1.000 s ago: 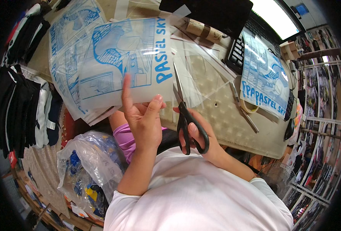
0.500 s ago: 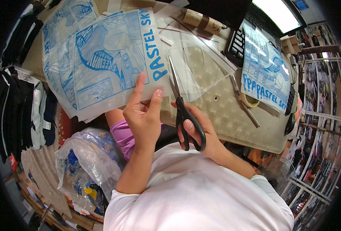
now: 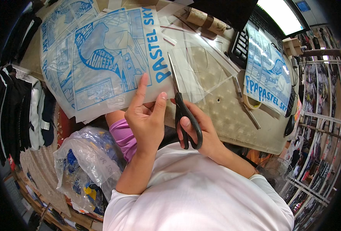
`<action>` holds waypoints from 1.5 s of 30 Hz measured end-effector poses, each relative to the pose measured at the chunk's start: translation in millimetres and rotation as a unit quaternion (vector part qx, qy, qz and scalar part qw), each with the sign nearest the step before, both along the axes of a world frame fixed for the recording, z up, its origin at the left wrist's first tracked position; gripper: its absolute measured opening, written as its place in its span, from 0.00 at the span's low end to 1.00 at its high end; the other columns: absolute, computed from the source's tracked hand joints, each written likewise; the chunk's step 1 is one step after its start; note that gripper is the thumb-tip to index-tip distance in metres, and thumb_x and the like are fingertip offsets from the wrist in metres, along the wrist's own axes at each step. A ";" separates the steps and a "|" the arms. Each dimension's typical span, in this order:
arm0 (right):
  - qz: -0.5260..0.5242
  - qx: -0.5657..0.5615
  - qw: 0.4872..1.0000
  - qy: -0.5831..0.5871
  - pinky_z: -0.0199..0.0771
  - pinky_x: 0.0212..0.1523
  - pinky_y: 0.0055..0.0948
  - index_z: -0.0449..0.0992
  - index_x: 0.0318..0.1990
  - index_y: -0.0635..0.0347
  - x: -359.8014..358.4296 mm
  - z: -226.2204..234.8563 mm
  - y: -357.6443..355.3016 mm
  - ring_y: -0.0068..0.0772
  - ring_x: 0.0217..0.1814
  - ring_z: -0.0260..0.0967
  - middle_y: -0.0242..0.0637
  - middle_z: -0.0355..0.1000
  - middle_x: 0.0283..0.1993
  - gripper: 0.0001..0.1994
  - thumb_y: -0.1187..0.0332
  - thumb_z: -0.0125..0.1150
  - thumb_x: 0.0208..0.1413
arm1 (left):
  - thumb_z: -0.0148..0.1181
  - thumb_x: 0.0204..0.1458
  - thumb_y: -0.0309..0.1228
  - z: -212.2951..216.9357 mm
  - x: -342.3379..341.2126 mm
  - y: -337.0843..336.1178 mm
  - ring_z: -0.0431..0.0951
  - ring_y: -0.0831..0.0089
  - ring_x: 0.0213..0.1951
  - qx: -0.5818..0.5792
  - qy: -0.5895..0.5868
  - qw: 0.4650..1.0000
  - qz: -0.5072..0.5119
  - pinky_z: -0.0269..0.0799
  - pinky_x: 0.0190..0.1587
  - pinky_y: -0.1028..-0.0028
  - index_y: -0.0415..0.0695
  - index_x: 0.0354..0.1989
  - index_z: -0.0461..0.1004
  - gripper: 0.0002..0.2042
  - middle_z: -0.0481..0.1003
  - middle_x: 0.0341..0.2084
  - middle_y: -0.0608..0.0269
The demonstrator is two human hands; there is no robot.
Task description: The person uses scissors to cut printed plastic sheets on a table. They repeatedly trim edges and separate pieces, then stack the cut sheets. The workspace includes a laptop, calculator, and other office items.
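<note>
My left hand grips the near edge of a translucent plastic sheet printed with a blue drawing and blue lettering. Its index finger lies stretched over the print, and the thumb is on top near the edge. Black-handled scissors are in my right hand, with fingers and thumb in the loops. Their narrow blades point away from me along the right margin of the sheet, beside the lettering. The blades look nearly closed; whether film lies between them cannot be made out. More printed sheets lie under and behind this one at the left.
On the worn table lie clear film strips, a cardboard roll and a metal strip. Another printed sheet rests over a keyboard at the right, beside a calculator and tape roll. A plastic bag stands lower left.
The printed sheet and my left hand have shifted slightly right. The scissor loops have come a little closer together, and the blades have tilted slightly. My right hand stays in nearly the same place.
</note>
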State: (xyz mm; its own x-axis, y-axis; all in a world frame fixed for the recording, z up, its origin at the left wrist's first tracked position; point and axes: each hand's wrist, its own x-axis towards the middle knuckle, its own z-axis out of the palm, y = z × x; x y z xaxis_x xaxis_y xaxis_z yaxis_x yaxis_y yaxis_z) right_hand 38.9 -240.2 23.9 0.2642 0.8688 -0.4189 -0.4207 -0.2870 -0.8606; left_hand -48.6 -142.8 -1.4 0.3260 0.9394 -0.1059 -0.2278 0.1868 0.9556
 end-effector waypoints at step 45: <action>-0.014 -0.042 0.999 -0.031 0.59 0.15 0.20 0.53 0.64 0.66 -8.1 2.5 0.1 0.16 0.17 0.58 0.27 0.61 0.19 0.31 0.59 0.57 0.58 | 0.55 0.51 0.16 -2.6 -0.2 1.8 0.78 0.77 0.31 0.038 0.021 0.999 -0.027 0.75 0.33 0.81 0.34 0.60 0.60 0.25 0.74 0.40 0.53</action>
